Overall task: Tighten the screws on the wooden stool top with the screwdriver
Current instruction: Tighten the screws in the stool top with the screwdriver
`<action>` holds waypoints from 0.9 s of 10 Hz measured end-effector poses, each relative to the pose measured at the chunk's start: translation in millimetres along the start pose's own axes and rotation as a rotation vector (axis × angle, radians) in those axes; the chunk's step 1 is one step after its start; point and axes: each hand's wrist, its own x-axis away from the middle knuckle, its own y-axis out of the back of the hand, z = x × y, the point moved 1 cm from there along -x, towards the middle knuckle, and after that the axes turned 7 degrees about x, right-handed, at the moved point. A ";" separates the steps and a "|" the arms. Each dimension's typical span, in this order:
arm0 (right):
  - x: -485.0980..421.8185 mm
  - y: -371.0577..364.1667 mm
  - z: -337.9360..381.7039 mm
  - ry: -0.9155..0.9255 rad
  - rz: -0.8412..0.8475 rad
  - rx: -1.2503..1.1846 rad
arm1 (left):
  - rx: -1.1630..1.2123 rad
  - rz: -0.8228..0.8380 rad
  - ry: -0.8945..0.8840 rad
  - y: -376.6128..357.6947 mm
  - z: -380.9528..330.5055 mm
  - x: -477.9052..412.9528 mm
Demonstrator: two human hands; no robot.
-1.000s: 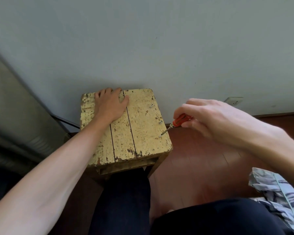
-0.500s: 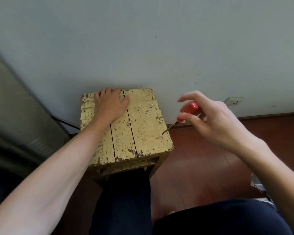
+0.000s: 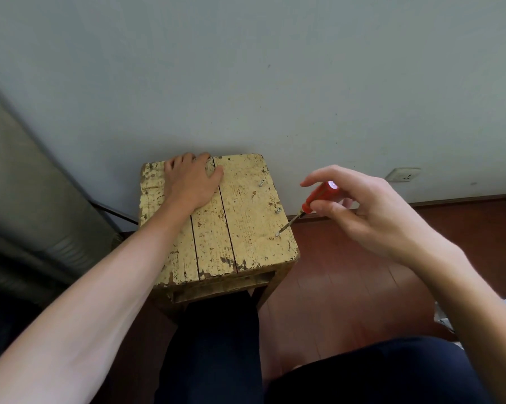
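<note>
One screw engaged: your right hand (image 3: 371,217) pinches the red screwdriver (image 3: 316,199) in its fingertips, tip on the near screw (image 3: 277,234) at the stool top (image 3: 246,243) right edge, left hand (image 3: 189,182) flat far-left, two farther screws (image 3: 277,211) look proud, likely pending.

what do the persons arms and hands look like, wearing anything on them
Both are bare: no gloves on the left hand or right hand, no rings, watch or bracelet showing, and no sleeves in view along either arm.
</note>
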 end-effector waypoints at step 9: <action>14.1 -24.0 0.8 -0.022 -0.338 -0.067 | 0.003 0.010 0.001 0.2 0.1 0.2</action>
